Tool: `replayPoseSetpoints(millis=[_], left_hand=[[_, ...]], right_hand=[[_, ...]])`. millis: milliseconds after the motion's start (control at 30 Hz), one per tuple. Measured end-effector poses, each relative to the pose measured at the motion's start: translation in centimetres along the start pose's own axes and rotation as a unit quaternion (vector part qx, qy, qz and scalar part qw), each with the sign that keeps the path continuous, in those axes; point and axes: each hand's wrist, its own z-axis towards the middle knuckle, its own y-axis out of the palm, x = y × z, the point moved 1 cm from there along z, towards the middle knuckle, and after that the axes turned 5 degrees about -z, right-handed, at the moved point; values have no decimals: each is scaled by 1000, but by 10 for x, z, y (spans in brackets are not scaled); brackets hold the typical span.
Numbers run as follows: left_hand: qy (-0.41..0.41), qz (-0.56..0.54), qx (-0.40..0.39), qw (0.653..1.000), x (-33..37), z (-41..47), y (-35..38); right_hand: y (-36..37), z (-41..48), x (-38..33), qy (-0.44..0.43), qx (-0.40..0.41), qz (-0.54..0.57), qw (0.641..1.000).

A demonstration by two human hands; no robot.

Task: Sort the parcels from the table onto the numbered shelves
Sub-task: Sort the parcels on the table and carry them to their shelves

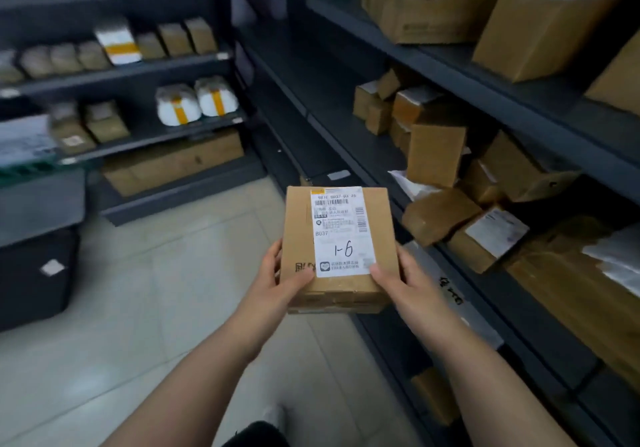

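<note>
Both arms outstretched, left hand (284, 278) and right hand (398, 278) gripping a brown cardboard parcel (337, 249), thumbs on top, white shipping label (343, 231) handwritten "1-6", printed "B037"

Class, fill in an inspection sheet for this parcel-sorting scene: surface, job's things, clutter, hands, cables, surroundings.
Surface: pale tiled floor; no table in view.
Job's things: cardboard parcel; its label is handwritten 1-6.
Clutter: jumbled boxes on the dark shelving at right.
Hands: left hand and right hand grip the parcel's sides.
Cables: nothing seen.
Surroundings: back shelves ahead, stocked with parcels.
</note>
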Motion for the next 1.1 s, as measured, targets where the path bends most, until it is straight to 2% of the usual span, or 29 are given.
replayPoseSetpoints(millis=[133,267,667,867,1100], left_hand=[[8,-19,71,997,-6,-5,-37],[14,-38,105,994,1,7,-74],[40,-44,110,992,36,71,-219],[25,-55,126,990,40,92,-281],[0,-75,148,986,45,127,-327]], right_hand=[[39,24,-15,-7,-83,-20,996],[79,51,-34,-19,-118,-36,992],[205,139,-104,-50,-141,-59,987],[263,161,-122,-27,-182,-75,980],[306,208,-143,-18,-187,-93,978]])
